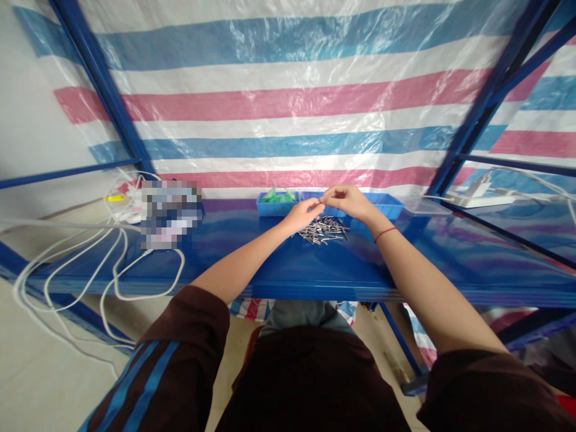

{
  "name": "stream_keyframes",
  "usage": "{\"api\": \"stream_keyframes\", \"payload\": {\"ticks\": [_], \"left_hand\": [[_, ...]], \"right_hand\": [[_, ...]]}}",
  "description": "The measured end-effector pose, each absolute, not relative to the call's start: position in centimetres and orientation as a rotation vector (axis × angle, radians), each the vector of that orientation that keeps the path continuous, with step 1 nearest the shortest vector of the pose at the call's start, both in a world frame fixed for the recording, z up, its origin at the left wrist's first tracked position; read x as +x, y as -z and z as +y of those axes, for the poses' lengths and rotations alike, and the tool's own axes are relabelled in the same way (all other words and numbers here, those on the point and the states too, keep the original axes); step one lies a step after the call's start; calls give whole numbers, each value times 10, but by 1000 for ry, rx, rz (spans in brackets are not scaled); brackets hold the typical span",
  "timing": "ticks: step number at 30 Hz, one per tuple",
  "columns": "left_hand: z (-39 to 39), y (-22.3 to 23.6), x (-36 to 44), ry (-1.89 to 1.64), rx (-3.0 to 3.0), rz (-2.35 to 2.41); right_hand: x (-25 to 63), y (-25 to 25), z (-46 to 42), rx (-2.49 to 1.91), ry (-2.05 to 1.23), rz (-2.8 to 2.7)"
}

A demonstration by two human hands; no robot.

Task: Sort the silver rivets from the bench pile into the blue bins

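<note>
My left hand [305, 214] and my right hand [345, 200] meet fingertip to fingertip above the front wall of a long blue plastic tray [275, 209]. Both are closed in a pinch; whatever is between the fingertips is too small to make out. Just below them lies a loose pile of thin, shiny metal pins [324, 230], spread on the blue tabletop [288, 264]. Green pieces [278, 195] fill the tray's left compartment. My hands hide part of the tray's middle and the back of the pile.
White cables [121, 264] loop over the table's left end, beside a pixelated patch [171, 213]. A clear plastic lid [425, 206] lies right of the tray, near a white power strip [481, 199]. Blue posts [483, 114] and a striped sheet [288, 102] stand behind.
</note>
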State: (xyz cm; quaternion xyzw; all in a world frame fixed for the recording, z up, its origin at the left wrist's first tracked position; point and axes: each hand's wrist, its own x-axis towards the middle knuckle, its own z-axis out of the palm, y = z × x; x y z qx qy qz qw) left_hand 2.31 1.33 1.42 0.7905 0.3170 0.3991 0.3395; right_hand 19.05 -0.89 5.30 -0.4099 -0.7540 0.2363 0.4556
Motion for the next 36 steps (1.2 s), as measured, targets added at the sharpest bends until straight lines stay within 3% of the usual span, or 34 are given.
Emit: {"api": "stream_keyframes", "payload": {"ticks": [12, 16, 24, 29, 36], "left_hand": [[13, -21, 20, -1381, 2092, 990], [11, -19, 18, -1210, 2225, 1083], [4, -11, 14, -611, 2812, 1012], [2, -12, 14, -563, 2839, 1010], [0, -13, 16, -619, 2836, 1029]], "right_hand": [[195, -52, -4, -1028, -459, -1918], [207, -51, 4, -1140, -396, -1843], [256, -51, 13, -1589, 117, -1280], [272, -41, 12, -1795, 175, -1197], [259, -47, 13, -1723, 176, -1363]]}}
